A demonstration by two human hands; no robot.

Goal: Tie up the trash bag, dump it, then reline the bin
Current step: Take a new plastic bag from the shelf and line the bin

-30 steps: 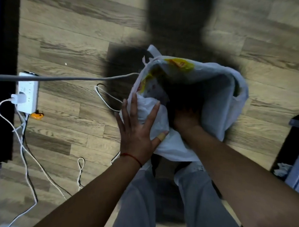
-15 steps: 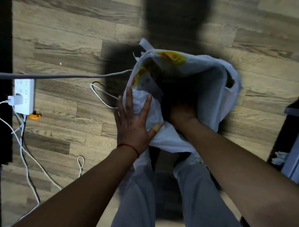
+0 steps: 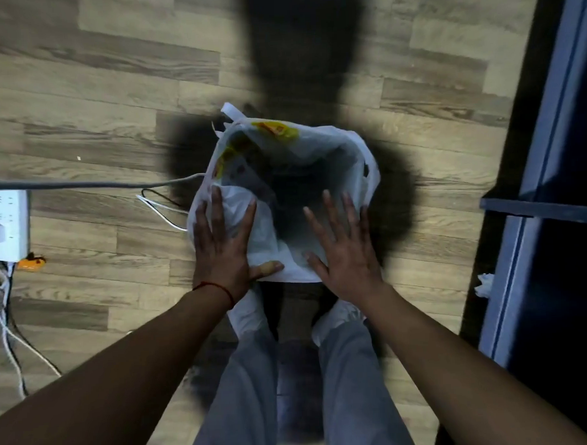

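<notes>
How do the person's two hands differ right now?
The left hand wears a red wrist string and a thumb plaster; the right hand has neither. The left lies on crumpled plastic of the white bag; the right spreads at its open rim. Both are open, fingers straight.

Grey trousers (image 3: 249, 392), red wrist string (image 3: 217, 287) — maybe a plaster (image 3: 269, 266) on left hand (image 3: 224, 249).

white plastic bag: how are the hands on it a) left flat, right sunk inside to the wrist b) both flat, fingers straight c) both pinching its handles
b: the left hand and the right hand both lie flat with straight fingers on the near rim of the white plastic bag.
</notes>
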